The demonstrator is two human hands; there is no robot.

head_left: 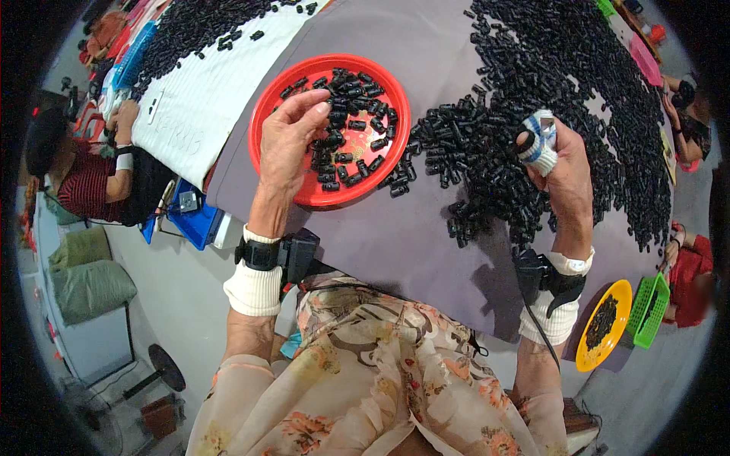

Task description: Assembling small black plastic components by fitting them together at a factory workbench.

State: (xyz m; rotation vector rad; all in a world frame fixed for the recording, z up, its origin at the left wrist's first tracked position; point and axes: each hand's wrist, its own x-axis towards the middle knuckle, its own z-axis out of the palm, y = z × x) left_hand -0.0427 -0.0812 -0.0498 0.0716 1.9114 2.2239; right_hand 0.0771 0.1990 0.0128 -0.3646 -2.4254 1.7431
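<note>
My left hand (287, 137) hovers over a round red tray (262, 171), its thumb and forefinger close together in a pinch. Whatever may be between those fingertips is too small to make out. Inside the tray lie many small black cylindrical parts (344, 158), loosely scattered. Over a large heap of the same black parts (475, 144) is my right hand (559, 156), fingers curled inward. A white and blue striped cloth wrap (540, 140) covers part of its fingers. What this hand grips, if anything, is hidden. White cuffs and black wrist devices sit on both my wrists.
Black parts spread across the right of the grey-covered table (380, 243). Another heap (190, 38) lies on white cloth at far left. A yellow tray (584, 357) and green basket (646, 334) stand right. Other people (91, 171) sit around; a thin cable (544, 334) hangs along my right arm.
</note>
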